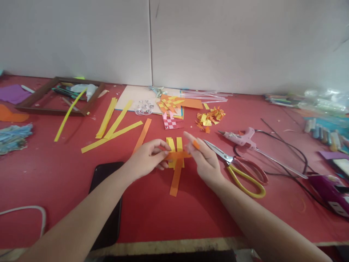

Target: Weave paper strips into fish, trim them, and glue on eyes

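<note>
An orange paper strip [180, 155] runs sideways between my two hands, above short yellow paper strips [179, 142] that lie side by side. My left hand [149, 156] pinches its left end between thumb and fingers. My right hand [204, 160] is at the other end, index finger stretched out, with a bit of orange paper showing between its fingers. A second orange strip [175, 182] hangs down toward me from under the sideways one. Just beyond my left hand, another orange strip [143, 134] lies slanted on the table.
Scissors [231, 159] and a pink glue gun [242, 138] lie to the right. Yellow strips [120, 118], a black phone [107, 196] and a wooden frame [51, 109] are on the left. Paper scraps [209, 118] and a checkered paper fish [170, 122] lie farther back on the red table [169, 218].
</note>
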Demonstrator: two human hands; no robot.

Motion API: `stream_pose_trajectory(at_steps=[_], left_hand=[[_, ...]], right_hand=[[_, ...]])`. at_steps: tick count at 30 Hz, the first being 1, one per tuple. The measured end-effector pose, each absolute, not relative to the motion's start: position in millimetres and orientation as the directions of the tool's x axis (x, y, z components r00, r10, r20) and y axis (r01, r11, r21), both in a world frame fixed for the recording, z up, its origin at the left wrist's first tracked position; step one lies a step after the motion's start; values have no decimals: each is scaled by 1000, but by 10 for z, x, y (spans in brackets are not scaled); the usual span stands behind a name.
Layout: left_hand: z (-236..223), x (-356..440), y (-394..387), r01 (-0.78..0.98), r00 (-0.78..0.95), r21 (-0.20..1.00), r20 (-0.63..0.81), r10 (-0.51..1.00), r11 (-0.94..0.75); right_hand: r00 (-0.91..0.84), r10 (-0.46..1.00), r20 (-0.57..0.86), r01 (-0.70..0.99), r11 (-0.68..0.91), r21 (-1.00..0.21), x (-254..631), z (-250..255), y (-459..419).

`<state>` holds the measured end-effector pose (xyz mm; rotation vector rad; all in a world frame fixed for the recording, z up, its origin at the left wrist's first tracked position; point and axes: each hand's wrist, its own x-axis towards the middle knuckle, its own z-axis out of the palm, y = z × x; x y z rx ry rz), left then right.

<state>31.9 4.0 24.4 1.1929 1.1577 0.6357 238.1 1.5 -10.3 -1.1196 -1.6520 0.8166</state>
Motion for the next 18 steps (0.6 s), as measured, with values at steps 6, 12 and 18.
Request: stream_pose_trajectory(at_steps=[6, 12, 18], left_hand=[[277, 337, 17, 61, 399, 934, -346, 849, 352], [290, 314, 15, 154, 412, 922, -386, 825, 354], [278, 315, 21, 286, 415, 926, -353, 839, 247]], right_hand=[[-458, 808, 371, 523, 583, -623, 2346, 60, -46], [-600, 736, 312, 462, 638, -616, 2333, 25, -31], [-587, 730, 351, 425, 647, -633, 2350, 41, -65]])
